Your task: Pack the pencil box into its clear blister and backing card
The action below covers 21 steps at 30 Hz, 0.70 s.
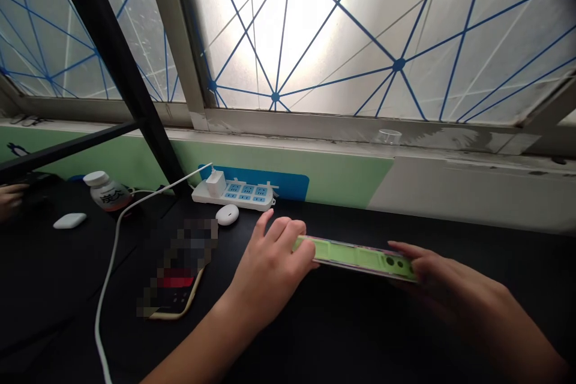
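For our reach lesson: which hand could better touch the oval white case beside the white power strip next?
Likely the left hand: nearer the case; the right hand is farther. Both hold the long green panel.

Window (351, 30): backlit; upper centre washed out by glare.
Desk (351, 336): dimly lit; surface detail lost in black.
Right hand (468, 285): shadowed, slightly softened by blur.
Phone (175, 282): partly masked by pixel blocks.
Upper-right corner: darkened.
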Each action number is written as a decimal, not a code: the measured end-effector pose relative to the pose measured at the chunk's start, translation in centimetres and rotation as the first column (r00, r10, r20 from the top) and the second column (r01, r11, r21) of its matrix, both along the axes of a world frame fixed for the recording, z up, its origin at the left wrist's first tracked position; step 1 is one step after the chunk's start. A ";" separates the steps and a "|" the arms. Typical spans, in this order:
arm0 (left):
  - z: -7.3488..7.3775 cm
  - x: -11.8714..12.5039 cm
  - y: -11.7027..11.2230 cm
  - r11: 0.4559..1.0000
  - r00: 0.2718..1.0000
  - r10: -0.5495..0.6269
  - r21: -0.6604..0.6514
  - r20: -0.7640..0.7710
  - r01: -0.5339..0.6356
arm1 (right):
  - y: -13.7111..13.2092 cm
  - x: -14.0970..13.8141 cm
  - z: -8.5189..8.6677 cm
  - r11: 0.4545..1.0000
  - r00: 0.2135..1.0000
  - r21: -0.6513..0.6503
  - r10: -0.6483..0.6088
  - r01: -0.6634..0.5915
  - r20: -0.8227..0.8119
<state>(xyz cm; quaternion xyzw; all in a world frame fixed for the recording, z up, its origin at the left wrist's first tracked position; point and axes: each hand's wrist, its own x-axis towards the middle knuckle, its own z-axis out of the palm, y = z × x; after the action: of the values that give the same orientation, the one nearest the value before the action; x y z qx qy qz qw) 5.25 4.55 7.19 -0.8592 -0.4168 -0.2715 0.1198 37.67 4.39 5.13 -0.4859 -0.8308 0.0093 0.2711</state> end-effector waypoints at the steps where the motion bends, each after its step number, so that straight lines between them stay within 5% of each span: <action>1: 0.0 0.1 -0.1 0.999 0.999 -0.027 -0.034 -0.041 0.025 | -0.1 -0.1 -0.1 0.999 0.998 0.001 0.039 -0.039 0.053; 5: -0.8 0.5 0.1 0.965 0.988 -0.125 -0.240 -0.090 0.100 | 0.0 -0.8 -0.4 0.986 0.955 -0.014 0.163 -0.164 0.247; 10: -1.8 0.0 1.1 0.946 0.998 -0.063 -0.319 -0.007 0.057 | -0.5 -2.0 -0.4 0.972 0.926 -0.102 0.231 -0.210 0.297; 16: -3.2 -0.9 2.0 0.880 1.000 0.007 -0.475 0.017 0.002 | 0.2 -2.2 -0.4 0.933 0.974 -0.347 0.160 -0.098 0.157; 21: -2.9 -0.6 1.9 0.904 0.998 -0.009 -0.426 0.055 0.032 | 2.4 -1.1 -2.1 0.968 0.998 -0.248 0.034 -0.019 0.057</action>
<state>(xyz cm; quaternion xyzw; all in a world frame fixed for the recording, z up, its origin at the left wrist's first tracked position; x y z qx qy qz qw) 4.62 6.48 4.27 -0.8617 -0.4599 -0.1973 -0.0844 36.60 6.75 3.07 -0.5049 -0.8375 0.1017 0.1828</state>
